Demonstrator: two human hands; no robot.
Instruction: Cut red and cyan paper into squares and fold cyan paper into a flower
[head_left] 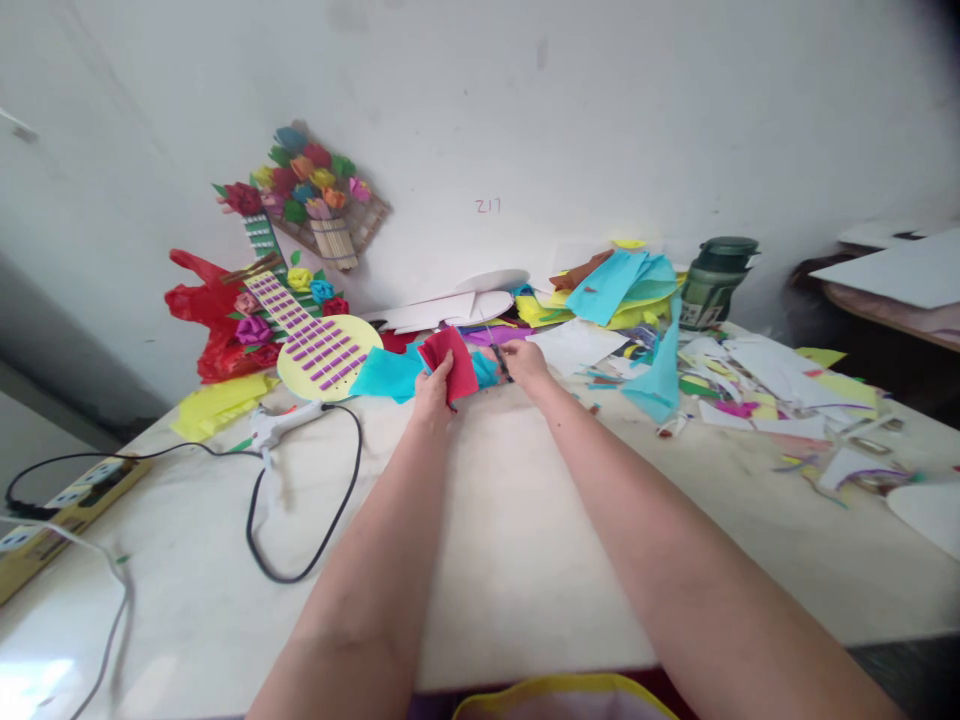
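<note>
My left hand is closed on a red piece of paper, held up over the far middle of the table. My right hand grips a pair of scissors, whose blades point left toward the red paper's edge. A sheet of blue paper lies just behind and to the left of the red piece. Both forearms stretch forward from the near edge of the pale tabletop.
A white glue gun with a black cord lies at left, near a power strip. Paper-flower crafts lean on the wall. Coloured paper scraps cover the right side beside a green jar.
</note>
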